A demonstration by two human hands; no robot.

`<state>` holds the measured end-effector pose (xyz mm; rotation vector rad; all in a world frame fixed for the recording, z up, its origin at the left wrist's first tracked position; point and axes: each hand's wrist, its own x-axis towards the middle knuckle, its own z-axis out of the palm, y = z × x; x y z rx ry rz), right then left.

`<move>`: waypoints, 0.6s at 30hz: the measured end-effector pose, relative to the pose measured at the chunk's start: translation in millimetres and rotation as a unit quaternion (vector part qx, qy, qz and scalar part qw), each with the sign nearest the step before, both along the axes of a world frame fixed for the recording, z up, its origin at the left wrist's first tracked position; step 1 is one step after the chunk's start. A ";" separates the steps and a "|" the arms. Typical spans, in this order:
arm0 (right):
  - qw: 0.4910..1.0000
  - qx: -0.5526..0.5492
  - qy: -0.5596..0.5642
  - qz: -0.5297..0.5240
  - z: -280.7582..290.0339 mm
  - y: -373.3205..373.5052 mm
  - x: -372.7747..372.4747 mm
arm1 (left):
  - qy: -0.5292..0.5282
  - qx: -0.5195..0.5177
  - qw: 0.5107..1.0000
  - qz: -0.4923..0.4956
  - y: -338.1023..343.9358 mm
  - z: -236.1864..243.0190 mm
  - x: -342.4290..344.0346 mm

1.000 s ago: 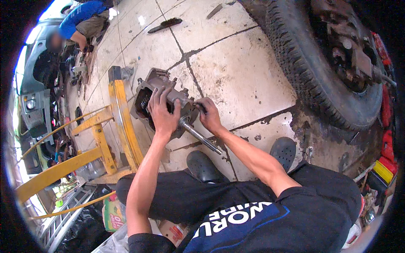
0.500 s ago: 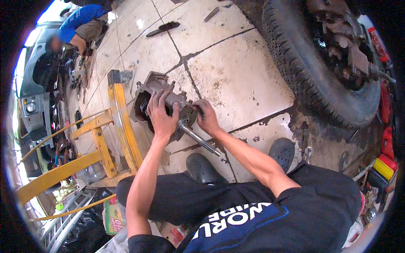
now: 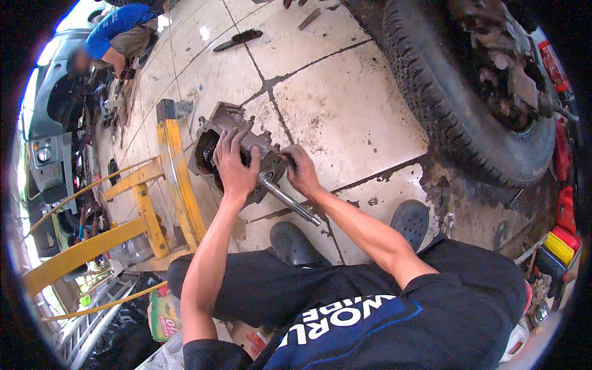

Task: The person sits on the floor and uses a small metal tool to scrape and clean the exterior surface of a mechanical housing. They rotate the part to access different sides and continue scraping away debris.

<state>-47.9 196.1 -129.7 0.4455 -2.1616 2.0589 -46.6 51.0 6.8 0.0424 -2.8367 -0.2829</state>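
Gear housing (image 3: 263, 143) on floor (image 3: 351, 105), frame (image 3: 179, 163) left, tyre (image 3: 453, 117) right.

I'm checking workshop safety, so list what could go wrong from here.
The left hand lies beside the dark opening of the metal housing and could slip in and get scraped.
The splined shaft juts out near the left clog; if the housing rolled, it might knock that foot.

Tiles (image 3: 351, 92) lie open ahead; yellow frame (image 3: 180, 179) blocks left, tire (image 3: 453, 120) right.
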 end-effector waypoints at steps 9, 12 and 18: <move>0.997 -0.051 -0.036 -0.043 28.2 -13.8 4.0 | -0.005 0.001 1.000 0.010 -0.4 1.3 8.7; 0.999 0.016 -0.039 0.000 -4.6 7.5 -5.0 | 0.000 0.009 1.000 -0.002 6.6 -1.1 -6.3; 0.998 -0.010 -0.069 -0.002 6.8 1.1 -0.6 | 0.005 0.005 1.000 0.001 8.2 1.4 -5.2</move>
